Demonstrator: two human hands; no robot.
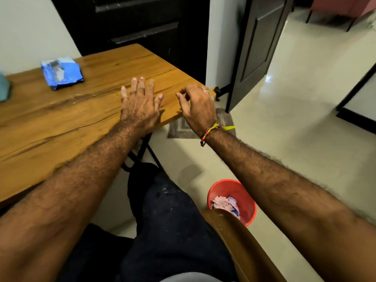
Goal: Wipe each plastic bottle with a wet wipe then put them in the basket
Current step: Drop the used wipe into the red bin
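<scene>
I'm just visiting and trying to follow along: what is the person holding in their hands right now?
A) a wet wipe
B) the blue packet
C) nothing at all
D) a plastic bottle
C: the left hand lies spread over the wooden table and the right hand hovers with loosely curled fingers, both holding nothing; the blue packet lies apart, farther back on the table.

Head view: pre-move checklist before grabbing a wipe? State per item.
1. Left hand free: ok, fingers spread flat over the table, holding nothing.
2. Right hand free: ok, fingers loosely curled, nothing in them.
3. Wet wipe pack within view: ok, on the table's far left; whether it is open, cannot tell.
4. Plastic bottle in view: not ok, none in frame.
5. Basket located: cannot tell, only a red bucket with crumpled scraps on the floor.
</scene>
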